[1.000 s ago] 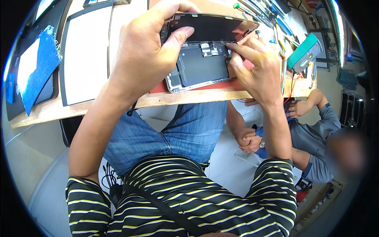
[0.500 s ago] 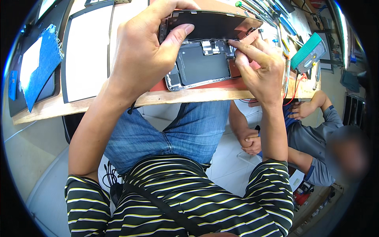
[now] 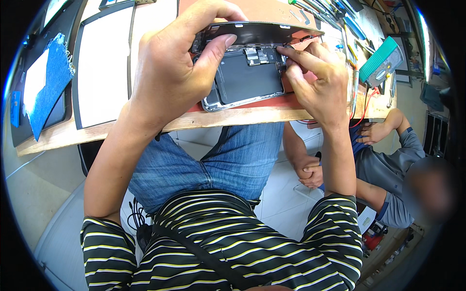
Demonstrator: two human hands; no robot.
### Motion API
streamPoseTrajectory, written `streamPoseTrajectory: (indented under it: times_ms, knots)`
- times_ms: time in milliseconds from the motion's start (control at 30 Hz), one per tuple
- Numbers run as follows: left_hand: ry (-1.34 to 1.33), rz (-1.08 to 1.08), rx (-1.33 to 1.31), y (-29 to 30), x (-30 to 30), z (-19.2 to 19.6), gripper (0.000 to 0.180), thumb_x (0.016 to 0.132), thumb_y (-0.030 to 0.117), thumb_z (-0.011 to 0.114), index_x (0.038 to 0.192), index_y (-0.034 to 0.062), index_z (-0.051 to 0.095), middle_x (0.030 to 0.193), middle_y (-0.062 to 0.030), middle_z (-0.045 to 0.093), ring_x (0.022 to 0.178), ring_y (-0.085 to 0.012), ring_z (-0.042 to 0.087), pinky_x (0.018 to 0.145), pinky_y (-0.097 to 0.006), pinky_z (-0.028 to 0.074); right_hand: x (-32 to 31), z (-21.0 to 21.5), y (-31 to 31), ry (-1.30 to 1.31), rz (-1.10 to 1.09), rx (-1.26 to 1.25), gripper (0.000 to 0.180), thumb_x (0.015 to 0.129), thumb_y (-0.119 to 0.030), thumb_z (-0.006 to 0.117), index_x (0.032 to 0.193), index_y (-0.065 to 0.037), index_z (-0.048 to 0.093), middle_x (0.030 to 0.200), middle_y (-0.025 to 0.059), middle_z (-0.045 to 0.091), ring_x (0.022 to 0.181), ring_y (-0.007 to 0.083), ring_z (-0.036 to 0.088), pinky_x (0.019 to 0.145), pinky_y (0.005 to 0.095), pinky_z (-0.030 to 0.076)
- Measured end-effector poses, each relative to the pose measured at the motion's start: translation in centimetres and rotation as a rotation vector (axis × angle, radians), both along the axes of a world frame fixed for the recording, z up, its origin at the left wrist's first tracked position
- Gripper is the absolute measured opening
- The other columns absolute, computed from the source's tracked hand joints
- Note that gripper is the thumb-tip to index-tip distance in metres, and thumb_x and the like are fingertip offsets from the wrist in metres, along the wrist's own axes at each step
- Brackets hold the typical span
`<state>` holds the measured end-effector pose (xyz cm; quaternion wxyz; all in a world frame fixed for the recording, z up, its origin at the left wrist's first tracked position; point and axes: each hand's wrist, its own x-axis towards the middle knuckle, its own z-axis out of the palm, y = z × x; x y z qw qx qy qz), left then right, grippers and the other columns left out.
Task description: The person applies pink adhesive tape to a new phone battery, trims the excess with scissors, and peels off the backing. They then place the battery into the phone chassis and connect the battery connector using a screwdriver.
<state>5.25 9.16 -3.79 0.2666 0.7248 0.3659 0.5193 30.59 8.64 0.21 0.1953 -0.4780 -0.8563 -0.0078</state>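
Overhead, wooden workbench [image 3: 145, 128]; red mat [image 3: 272, 9]; tiled floor [image 3: 286, 194].

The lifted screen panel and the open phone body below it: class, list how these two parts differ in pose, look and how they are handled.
The screen panel is tilted up off the bench, gripped by the left hand; the phone body lies flat on the red mat. The screen panel shows a plain dark underside; the phone body shows a battery and small parts. The right hand fingertips work where they meet. Both are dark and oblong.

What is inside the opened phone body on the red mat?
Inside the phone body a dark battery and small connectors show. The left hand covers its left part; the right hand covers the right edge.
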Motion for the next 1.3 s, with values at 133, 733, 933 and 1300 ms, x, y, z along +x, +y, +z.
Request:
streamPoseTrajectory:
  times_ms: [133,733,933,1300]
  knots:
    - [-0.002,-0.009,-0.056,-0.1,0.1,0.6,0.026,0.095,-0.001,0.070,0.120,0.0014,0.066,0.106,-0.0046,0.070,0.096,-0.0115,0.071,0.082,-0.024,0.059,0.0,-0.1,0.3,0.131,-0.028,-0.101,0.023,0.077,-0.013,0.071,0.096,-0.005,0.080,0.076,0.0119,0.062,0.074,0.0280,0.062,0.073,0.0400,0.049]
    - [-0.233,0.143,-0.202,-2.6,2.1,0.5,0.026,0.098,-0.009,0.057,0.122,-0.0023,0.060,0.102,-0.0083,0.069,0.096,-0.0109,0.066,0.083,-0.023,0.052,0.9,0.0,0.0,0.190,0.032,-0.005,0.029,0.078,-0.007,0.069,0.104,-0.008,0.081,0.063,0.0066,0.053,0.063,0.0220,0.057,0.062,0.0359,0.045]
    - [-0.235,0.184,-0.214,-2.7,2.1,0.3,0.027,0.098,-0.010,0.057,0.124,-0.0007,0.060,0.097,-0.0047,0.067,0.090,-0.0071,0.062,0.079,-0.019,0.049,1.9,0.7,-1.6,0.219,-0.048,-0.036,0.026,0.084,0.005,0.066,0.106,-0.001,0.079,0.070,0.0061,0.060,0.067,0.0141,0.053,0.063,0.0291,0.041]
    - [-0.210,0.126,-0.102,-3.0,1.2,-0.2,0.022,0.098,-0.009,0.059,0.119,-0.0022,0.060,0.101,-0.0059,0.068,0.094,-0.0095,0.066,0.084,-0.022,0.052,-1.3,0.0,-2.8,0.104,0.042,-0.069,0.038,0.079,-0.004,0.067,0.115,-0.009,0.078,0.067,0.0063,0.045,0.062,0.0206,0.047,0.061,0.0355,0.036]
